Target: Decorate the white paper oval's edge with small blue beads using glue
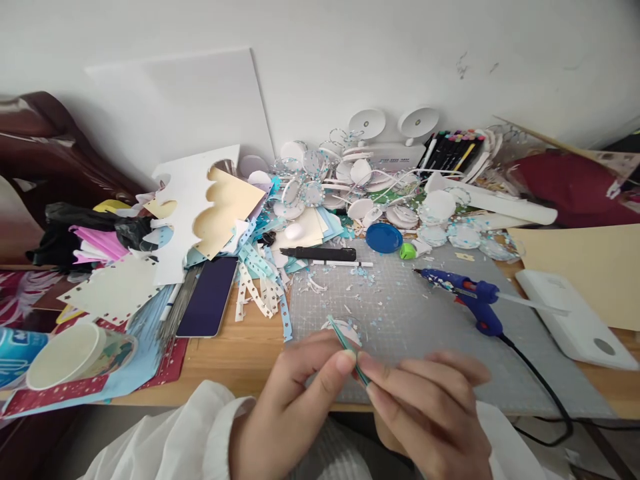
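Note:
My left hand [295,407] and my right hand [430,407] meet low in the middle of the head view, over the near edge of the grey cutting mat [400,320]. Both pinch a thin teal tool [350,350], perhaps tweezers, between thumb and fingers. Its tip points up-left toward a small white round piece [345,328] lying on the mat. White sleeves cover both wrists.
A blue glue gun [470,297] with a black cord lies right on the mat. A black knife [320,253], blue lid [383,237], phone [209,297], paper cup [70,353], white box [575,320] and piles of paper scraps crowd the wooden desk.

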Demonstrator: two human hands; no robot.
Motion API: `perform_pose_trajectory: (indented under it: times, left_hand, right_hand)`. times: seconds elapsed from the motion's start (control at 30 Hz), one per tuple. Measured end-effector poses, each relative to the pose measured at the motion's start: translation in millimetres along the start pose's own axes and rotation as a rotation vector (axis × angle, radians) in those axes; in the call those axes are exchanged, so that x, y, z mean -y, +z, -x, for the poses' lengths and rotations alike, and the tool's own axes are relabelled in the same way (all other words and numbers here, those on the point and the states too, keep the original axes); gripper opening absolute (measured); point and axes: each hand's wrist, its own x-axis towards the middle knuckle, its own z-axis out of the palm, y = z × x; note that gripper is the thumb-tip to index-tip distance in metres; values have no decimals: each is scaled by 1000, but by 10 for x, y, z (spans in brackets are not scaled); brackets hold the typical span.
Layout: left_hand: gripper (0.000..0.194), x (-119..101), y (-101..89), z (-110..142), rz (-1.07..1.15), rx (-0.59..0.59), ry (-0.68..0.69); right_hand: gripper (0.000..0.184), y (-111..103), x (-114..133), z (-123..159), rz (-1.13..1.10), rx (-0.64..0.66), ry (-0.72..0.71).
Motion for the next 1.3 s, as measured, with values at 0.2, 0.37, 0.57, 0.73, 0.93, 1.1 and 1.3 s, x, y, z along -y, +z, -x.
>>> perform_pose_trajectory:
  times: [0.2,0.37,0.57,0.73,0.93,1.1,1.3]
  left_hand:
    - [40,71,2,-23,30,-9,-133]
    - [43,185,-148,-118,21,-39,-13]
    - [49,529,-451,-296,-95,74,78]
    - [50,757,-531,-399,-118,81,50]
    - [52,805,-526,-443,-106,119,58]
    - [52,829,-502,-508,-83,113,5]
    - [50,866,-443,-598,-82,153,10]
  right_hand:
    - [16,65,-1,96,-17,-16,-39]
    - [21,-49,-378,432,19,-50,64]
    - [33,-170,-1035,934,331,-618,461]
    - [53,-143,-1398,1255,497,-331,686]
    - [45,6,-1556,1243,575,-86,714]
    - [38,41,-1570,1076,532,113,755]
    - [34,26,-1541,763,542,121,846]
